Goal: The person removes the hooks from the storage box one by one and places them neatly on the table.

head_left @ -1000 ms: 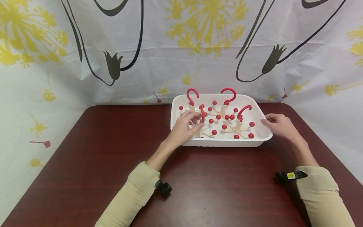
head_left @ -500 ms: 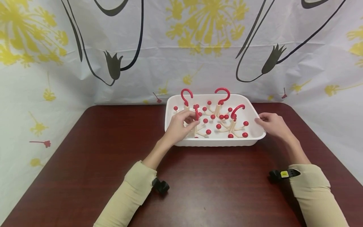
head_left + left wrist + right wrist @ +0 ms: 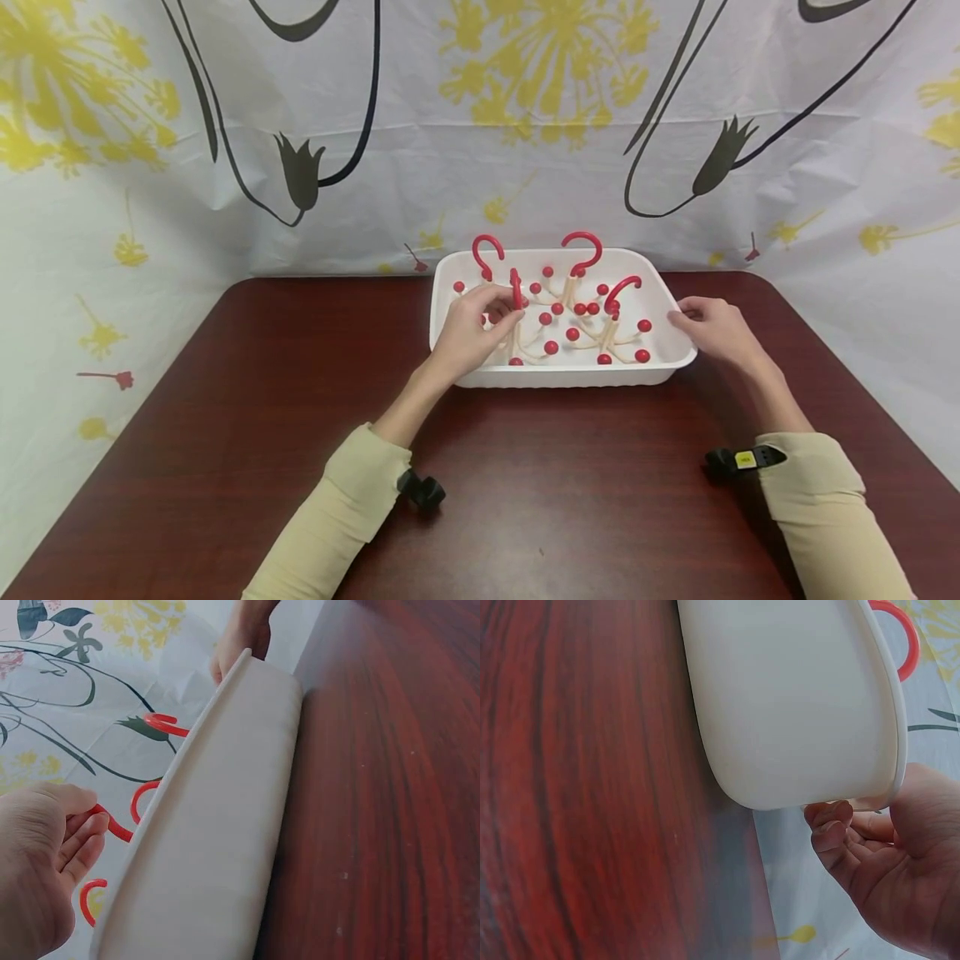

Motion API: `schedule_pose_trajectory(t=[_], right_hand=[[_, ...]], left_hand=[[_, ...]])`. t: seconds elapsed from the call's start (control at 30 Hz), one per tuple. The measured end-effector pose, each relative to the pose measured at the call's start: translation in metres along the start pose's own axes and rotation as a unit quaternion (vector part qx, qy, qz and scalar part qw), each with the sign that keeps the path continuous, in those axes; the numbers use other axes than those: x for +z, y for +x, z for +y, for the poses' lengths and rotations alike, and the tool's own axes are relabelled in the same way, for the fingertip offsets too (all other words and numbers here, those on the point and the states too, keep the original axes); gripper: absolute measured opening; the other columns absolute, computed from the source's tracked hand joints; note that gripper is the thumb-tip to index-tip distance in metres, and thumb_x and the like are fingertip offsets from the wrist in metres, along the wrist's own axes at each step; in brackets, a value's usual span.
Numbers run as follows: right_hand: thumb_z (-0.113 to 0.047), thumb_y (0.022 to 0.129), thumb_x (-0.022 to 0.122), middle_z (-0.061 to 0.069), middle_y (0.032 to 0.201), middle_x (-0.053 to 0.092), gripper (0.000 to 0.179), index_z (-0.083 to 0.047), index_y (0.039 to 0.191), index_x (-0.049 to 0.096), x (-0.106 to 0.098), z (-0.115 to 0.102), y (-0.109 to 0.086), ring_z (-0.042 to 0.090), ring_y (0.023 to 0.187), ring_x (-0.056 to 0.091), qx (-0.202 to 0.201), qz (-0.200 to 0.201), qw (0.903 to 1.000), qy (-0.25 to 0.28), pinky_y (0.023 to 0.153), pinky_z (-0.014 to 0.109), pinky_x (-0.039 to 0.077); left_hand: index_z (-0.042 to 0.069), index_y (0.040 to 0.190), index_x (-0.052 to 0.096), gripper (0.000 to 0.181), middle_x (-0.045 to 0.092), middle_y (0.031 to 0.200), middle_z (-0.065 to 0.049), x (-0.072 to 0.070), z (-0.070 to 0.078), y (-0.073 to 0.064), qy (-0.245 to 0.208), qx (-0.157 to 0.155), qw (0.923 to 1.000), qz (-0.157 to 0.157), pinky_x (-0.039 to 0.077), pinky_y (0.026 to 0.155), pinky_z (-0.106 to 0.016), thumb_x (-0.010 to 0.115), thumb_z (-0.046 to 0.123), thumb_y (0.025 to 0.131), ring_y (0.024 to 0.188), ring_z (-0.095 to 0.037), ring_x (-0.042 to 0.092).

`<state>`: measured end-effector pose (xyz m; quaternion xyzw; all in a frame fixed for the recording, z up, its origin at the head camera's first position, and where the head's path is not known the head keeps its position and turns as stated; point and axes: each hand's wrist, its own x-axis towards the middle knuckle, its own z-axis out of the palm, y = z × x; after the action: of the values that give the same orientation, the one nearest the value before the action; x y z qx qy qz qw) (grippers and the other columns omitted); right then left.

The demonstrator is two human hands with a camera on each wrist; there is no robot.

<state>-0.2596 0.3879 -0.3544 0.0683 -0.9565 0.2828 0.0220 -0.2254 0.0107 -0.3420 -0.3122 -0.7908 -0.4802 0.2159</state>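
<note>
A white rectangular tray [image 3: 566, 377] sits at the back of the table. In it stand several pieces, each with a red hook on a tan stem and thin tan arms ending in red balls. My left hand [image 3: 471, 332] reaches over the tray's left end and pinches the front-left red hook [image 3: 516, 292] between thumb and fingers; in the left wrist view that hook [image 3: 118, 829] shows at the fingertips. My right hand [image 3: 716, 331] grips the tray's right rim, thumb on top and fingers curled beneath, as the right hand [image 3: 900, 862] shows up close.
Three more hooks rise inside the tray: back left [image 3: 477, 247], back middle [image 3: 596, 248] and front right [image 3: 622, 288]. The dark red wooden table [image 3: 525, 500] stretches toward me. A white patterned cloth [image 3: 465, 167] hangs close behind the tray.
The tray has slid left along the table with the pieces in it. Both hands have moved left with it, keeping their holds.
</note>
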Motion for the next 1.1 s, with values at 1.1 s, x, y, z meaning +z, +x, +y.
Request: schedule_pose_trajectory(t=[1.1], right_hand=[[-0.033,0.104,0.053,0.033,0.114,0.063,0.049,0.011,0.125,0.057,-0.001,-0.002,-0.002,0.037,0.093,0.06,0.001,0.0,1.0,-0.003,0.071,0.035,0.05]], left_hand=[[-0.003,0.115,0.067,0.027,0.067,0.101,-0.013,-0.077,0.011,0.002,0.018,-0.026,0.9932,0.112,0.052,0.073,-0.025,0.075,0.002,0.09,0.083,-0.022,0.063]])
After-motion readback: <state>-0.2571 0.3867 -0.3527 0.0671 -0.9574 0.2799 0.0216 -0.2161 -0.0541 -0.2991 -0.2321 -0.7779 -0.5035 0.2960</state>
